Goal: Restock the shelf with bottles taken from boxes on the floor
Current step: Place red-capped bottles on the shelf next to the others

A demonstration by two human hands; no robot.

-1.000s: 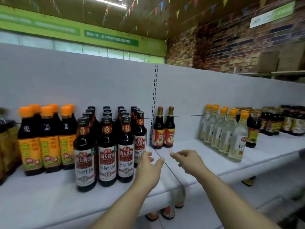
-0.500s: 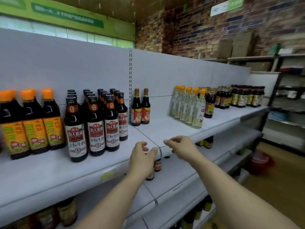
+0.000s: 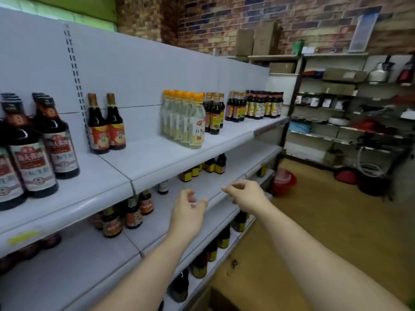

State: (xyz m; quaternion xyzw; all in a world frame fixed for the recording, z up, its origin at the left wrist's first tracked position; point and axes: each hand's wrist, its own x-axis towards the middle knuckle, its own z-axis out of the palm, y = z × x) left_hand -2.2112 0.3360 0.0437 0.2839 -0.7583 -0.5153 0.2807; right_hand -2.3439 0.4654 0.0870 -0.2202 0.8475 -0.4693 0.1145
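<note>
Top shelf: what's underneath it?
Small dark sauce bottles stand spaced along the second shelf. The top shelf covers that shelf's back, so any stock there is hidden.

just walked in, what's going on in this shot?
A person faces a white shelf with both arms stretched forward. The left hand and right hand hover in front of the lower shelf edges, fingers loosely curled, with no grip on anything. On its top level stand dark soy sauce bottles, two red-labelled bottles and clear orange-capped bottles. No bottle is in hand at this moment.
</note>
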